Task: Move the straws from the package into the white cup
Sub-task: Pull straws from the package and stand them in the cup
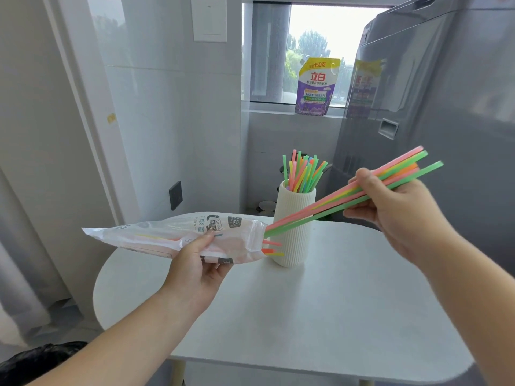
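My left hand (198, 263) grips the clear plastic straw package (156, 236) from below and holds it level above the table. A few straw ends (272, 248) poke from its open right end. My right hand (395, 210) pinches a bunch of pink, green, yellow and orange straws (328, 206), drawn out almost clear of the package mouth, slanting up to the right. They cross in front of the ribbed white cup (292, 246), which stands upright on the table with several coloured straws (302, 172) in it.
The white oval table (306, 316) bears only the cup. A grey washing machine (446, 107) stands close on the right. A detergent pouch (316, 86) sits on the window sill behind. A black bag (36, 360) lies low on the left.
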The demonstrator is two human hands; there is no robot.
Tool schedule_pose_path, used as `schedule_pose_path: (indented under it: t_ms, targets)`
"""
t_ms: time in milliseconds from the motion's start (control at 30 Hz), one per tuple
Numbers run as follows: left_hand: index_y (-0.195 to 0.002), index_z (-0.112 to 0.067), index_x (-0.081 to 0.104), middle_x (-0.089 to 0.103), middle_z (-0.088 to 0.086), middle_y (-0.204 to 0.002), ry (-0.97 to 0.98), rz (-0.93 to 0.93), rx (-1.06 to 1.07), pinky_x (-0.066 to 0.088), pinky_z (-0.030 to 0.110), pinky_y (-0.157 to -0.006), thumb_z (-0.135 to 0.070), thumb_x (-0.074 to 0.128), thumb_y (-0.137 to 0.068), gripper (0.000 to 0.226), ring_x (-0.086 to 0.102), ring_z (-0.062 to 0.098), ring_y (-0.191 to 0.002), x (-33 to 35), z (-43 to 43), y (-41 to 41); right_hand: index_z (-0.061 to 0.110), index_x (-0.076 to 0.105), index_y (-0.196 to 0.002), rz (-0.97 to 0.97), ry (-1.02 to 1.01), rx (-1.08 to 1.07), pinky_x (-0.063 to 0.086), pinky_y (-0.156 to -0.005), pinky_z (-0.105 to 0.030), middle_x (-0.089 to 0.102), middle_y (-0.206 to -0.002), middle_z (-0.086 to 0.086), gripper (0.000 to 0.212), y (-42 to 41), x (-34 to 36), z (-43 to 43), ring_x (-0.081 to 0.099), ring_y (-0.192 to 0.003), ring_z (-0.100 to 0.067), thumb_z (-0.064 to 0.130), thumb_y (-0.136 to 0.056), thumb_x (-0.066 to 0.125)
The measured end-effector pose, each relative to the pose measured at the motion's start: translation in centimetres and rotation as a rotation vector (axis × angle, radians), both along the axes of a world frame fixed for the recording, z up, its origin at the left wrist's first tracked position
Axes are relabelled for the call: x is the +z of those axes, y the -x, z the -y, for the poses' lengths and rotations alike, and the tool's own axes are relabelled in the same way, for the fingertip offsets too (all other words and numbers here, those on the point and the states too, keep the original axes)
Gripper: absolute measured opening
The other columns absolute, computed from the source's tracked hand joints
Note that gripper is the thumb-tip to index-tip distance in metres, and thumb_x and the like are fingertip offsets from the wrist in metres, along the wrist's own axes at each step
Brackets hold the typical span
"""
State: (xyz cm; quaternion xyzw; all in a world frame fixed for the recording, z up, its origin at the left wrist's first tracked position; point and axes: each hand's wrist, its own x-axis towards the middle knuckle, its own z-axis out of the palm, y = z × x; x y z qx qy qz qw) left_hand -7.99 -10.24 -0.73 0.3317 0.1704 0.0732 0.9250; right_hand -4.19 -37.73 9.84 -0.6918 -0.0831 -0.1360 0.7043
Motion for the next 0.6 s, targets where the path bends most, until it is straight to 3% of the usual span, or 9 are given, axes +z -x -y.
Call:
schedule_pose_path:
  t_ms: [300,400,600]
  targets:
    - [-0.114,-0.010,0.067,0.083,0.007,-0.085,-0.011,0.008,-0.016,0.063,0.033,-0.054,-0.005,0.066,-0.096,0.019,0.080,0.020,-0.073,-0.3,0.1,-0.1,0.016,0.073,-0.082,0.212,0.237,-0.257,0.065,-0.062,-0.035,0.079,-0.073,0.003,0.023,-0.5,6.4,2.6,0.078,-0.067,-0.024,0.034,-0.095,0.068]
    - [-0.117,-0.009,0.067,0.083,0.008,-0.088,-0.018,0.007,-0.035,0.063,0.034,-0.054,-0.006,0.067,-0.096,0.022,0.080,0.020,-0.075,-0.4,0.3,-0.1,0.022,0.071,-0.080,0.240,0.361,-0.326,0.064,-0.057,-0.030,0.077,-0.069,0.010,0.025,-0.7,8.0,2.4,0.077,-0.060,-0.018,0.041,-0.094,0.066]
    - [-0.124,-0.011,0.065,0.083,0.007,-0.096,-0.040,0.020,-0.030,0.063,0.035,-0.055,-0.004,0.065,-0.096,0.029,0.081,0.021,-0.080,-0.6,0.3,-0.1,0.015,0.068,-0.087,0.214,0.505,-0.389,0.058,-0.050,-0.027,0.074,-0.074,0.003,0.032,-1.6,9.2,1.3,0.073,-0.051,-0.010,0.045,-0.096,0.063]
